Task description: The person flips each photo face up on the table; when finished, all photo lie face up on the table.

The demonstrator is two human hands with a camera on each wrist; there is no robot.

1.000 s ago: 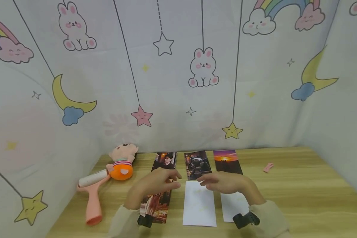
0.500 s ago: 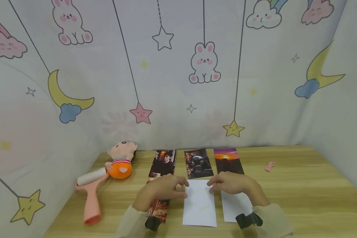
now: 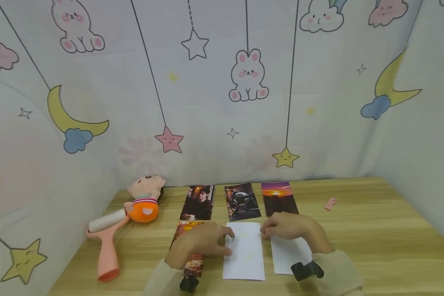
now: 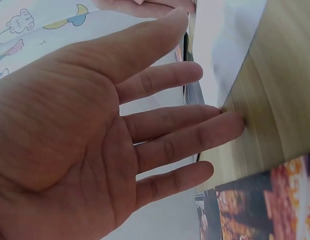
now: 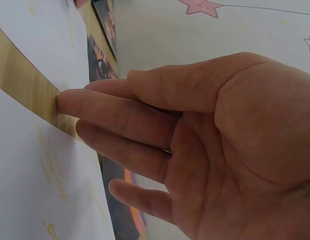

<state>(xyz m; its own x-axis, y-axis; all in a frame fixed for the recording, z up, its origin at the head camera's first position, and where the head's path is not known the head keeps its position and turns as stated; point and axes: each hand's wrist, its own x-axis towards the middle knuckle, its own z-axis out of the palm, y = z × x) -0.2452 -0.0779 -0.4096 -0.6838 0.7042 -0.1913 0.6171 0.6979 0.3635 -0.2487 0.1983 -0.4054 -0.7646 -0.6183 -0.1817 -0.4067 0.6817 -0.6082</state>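
A white card with faint yellow writing lies on the table between my two hands. My left hand is at its left edge, thumb and index finger over that edge. In the left wrist view, the fingers are extended, the middle ones reaching the wood beside the card. My right hand is at the card's upper right edge, its fingers nearly straight and the thumb along the index finger. Another white card lies partly under the right hand. An autumn-leaf photo card is partly hidden by my left arm.
Along the back lie photo cards of a person, a motorcycle and a sunset. At left are a pink-handled lint roller and a plush toy. A small pink bow lies at right.
Both hands have come down and nearer to the middle white card, reaching its left and right edges. The cards show no clear movement; the head view has shifted slightly.
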